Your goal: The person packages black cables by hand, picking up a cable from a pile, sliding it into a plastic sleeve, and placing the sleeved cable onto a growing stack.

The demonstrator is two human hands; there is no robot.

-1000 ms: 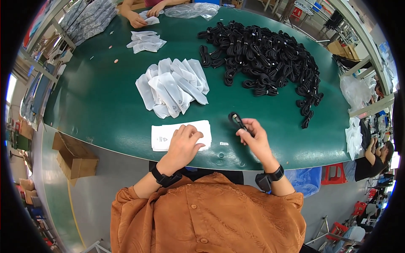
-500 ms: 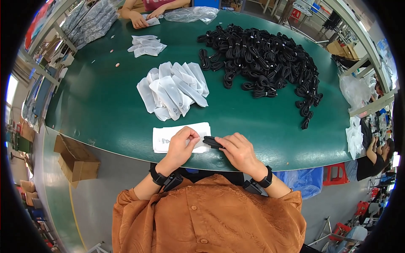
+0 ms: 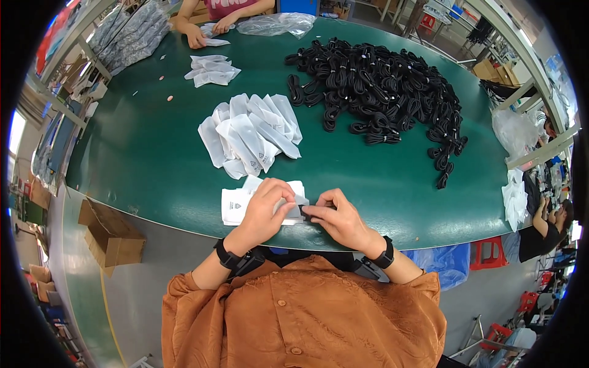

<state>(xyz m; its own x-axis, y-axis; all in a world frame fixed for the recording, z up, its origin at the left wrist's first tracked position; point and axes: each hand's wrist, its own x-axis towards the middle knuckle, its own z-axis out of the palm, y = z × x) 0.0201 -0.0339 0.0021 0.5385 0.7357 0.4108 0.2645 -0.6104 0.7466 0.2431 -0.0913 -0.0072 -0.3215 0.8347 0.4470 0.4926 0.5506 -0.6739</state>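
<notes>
My left hand (image 3: pixel 267 210) is closed on the edge of a thin white plastic bag (image 3: pixel 300 200), lifted from a flat stack of white bags (image 3: pixel 232 207) at the table's near edge. In my right hand (image 3: pixel 341 218), thumb and fingers pinch a coiled black cable (image 3: pixel 304 212). The cable's left end meets the mouth of the lifted bag; how far it sits inside is hidden by my fingers. Beyond the stack lies a heap of filled-looking white bags (image 3: pixel 250 134). A large pile of bundled black cables (image 3: pixel 377 86) spreads over the far right.
Across the green table (image 3: pixel 159 141), another person's hands (image 3: pixel 208 34) handle a white bag beside a smaller bag pile (image 3: pixel 211 70). Clear plastic (image 3: pixel 276 24) lies near them. An open cardboard box (image 3: pixel 113 236) stands on the floor at left; a red stool (image 3: pixel 489 253) is at right.
My left hand has raised the bag's edge off the stack. My right hand has brought the cable slightly left and down to the bag's mouth. The other person's hands have shifted slightly.
</notes>
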